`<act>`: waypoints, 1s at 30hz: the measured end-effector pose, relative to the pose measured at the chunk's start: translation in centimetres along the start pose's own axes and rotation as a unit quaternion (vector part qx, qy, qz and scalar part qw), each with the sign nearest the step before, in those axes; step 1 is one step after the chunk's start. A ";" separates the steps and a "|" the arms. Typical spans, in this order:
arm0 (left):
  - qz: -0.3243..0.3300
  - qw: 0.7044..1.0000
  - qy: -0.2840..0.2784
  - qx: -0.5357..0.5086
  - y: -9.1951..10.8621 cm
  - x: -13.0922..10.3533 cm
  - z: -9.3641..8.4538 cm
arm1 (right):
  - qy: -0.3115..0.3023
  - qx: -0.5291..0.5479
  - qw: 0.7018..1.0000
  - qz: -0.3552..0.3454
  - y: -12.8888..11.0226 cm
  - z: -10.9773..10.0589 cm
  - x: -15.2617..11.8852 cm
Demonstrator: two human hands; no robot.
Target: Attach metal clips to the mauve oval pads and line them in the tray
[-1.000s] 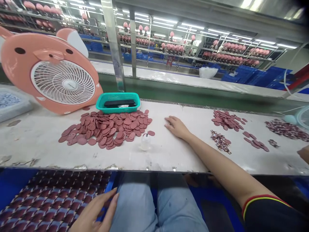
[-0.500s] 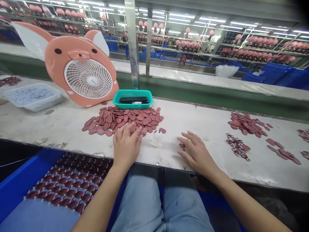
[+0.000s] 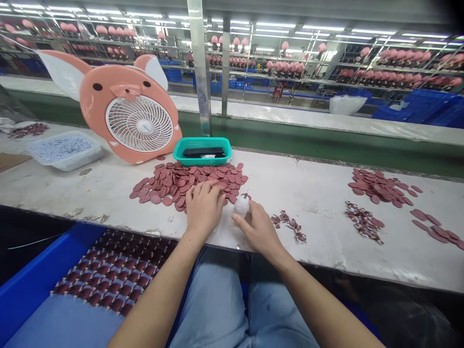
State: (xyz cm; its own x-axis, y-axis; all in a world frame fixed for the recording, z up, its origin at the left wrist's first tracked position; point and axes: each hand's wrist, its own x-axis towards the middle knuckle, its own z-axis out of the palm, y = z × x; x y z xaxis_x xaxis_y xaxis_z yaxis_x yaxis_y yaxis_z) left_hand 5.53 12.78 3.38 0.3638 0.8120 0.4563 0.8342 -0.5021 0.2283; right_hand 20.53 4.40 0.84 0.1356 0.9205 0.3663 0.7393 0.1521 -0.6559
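Note:
My left hand (image 3: pixel 205 208) rests on the near edge of a pile of flat, dull-red oval discs (image 3: pixel 177 181). Its bent fingers are slightly apart over the discs, and the fingertips are partly hidden. With the thumb and fingers of my right hand (image 3: pixel 259 227) closed around it, a small whitish bottle (image 3: pixel 241 205) with a thin dark tip stands just right of the pile. Beside that hand lie several small brown-and-white pieces (image 3: pixel 290 224), too small to name.
A pink animal-shaped fan (image 3: pixel 134 113) and a green basket (image 3: pixel 202 159) holding dark items stand behind the pile. Left is a white tray (image 3: pixel 65 159) of small pale pieces. More discs (image 3: pixel 380 187) and brown pieces (image 3: pixel 362 222) lie right. A blue bin (image 3: pixel 32 280) sits below the table edge.
My right hand has moved left from the small brown pieces and closed around the bottle, uncovering those pieces. My left hand has shifted slightly right and farther onto the disc pile.

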 end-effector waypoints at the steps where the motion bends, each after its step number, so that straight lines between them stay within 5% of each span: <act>1: 0.011 1.000 -0.011 -0.002 0.0 0.5 0.3 | 0.007 0.009 1.000 0.002 0.0 -0.3 -0.2; 6: 0.073 0.993 -0.087 -0.014 -0.3 0.8 1.2 | 0.034 0.038 0.999 0.004 -0.2 -1.9 -1.8; 14: 0.104 0.988 -0.114 -0.005 0.2 -6.0 -1.4 | 0.035 0.078 0.996 -0.004 -0.1 -2.8 -4.2; 23: 0.139 0.990 -0.011 -0.015 -0.7 -9.8 -1.1 | 0.052 0.099 0.994 0.007 0.3 -2.9 -4.8; 30: 0.156 0.987 0.030 0.010 -1.2 -10.6 0.4 | 0.061 0.102 0.993 0.015 0.5 -2.6 -5.0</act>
State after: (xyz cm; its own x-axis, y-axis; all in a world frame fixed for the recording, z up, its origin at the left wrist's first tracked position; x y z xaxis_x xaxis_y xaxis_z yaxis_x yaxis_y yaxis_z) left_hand 0.91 4.91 -2.06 0.5802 0.5991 0.5517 0.6929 -0.7191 0.0522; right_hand 21.97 -1.05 0.39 0.2442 0.8771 0.4137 0.5869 0.2060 -0.7831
